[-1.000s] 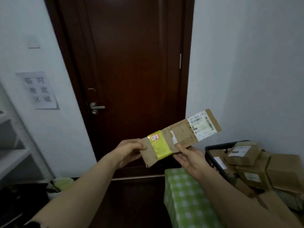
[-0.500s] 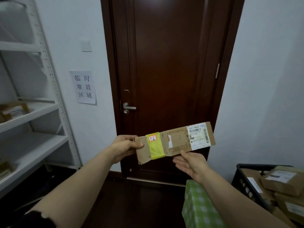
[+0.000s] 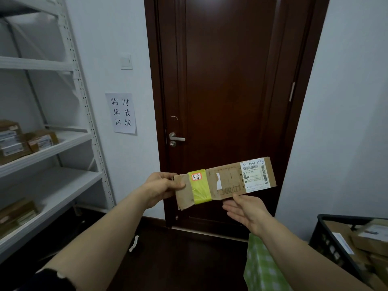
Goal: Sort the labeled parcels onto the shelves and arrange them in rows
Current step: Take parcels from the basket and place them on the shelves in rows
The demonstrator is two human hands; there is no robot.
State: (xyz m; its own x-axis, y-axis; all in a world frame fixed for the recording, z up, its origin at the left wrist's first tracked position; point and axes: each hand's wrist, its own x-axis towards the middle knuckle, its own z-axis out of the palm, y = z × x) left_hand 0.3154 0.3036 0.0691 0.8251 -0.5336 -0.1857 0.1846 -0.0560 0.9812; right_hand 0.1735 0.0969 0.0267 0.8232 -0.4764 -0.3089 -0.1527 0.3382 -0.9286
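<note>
I am holding a long, flat parcel [image 3: 225,181] in mid-air before a dark door [image 3: 231,80], yellow tape [image 3: 199,189] facing me. I am judging it light and fairly stiff, best gripped at its ends. My left hand [image 3: 161,185] is pinching its left end. My right hand [image 3: 245,208] is lying open, palm up, just beneath. Shelves [image 3: 73,139] are standing to the left.

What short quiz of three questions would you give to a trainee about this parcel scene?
1. True or false: the left hand grips the parcel at the end away from the shipping label.
2. The tape band around the parcel is: A red, B yellow, C blue.
3. Fill in: the black ____ at lower right holds more boxes.
Key: 1 true; 2 B; 3 crate.
</note>
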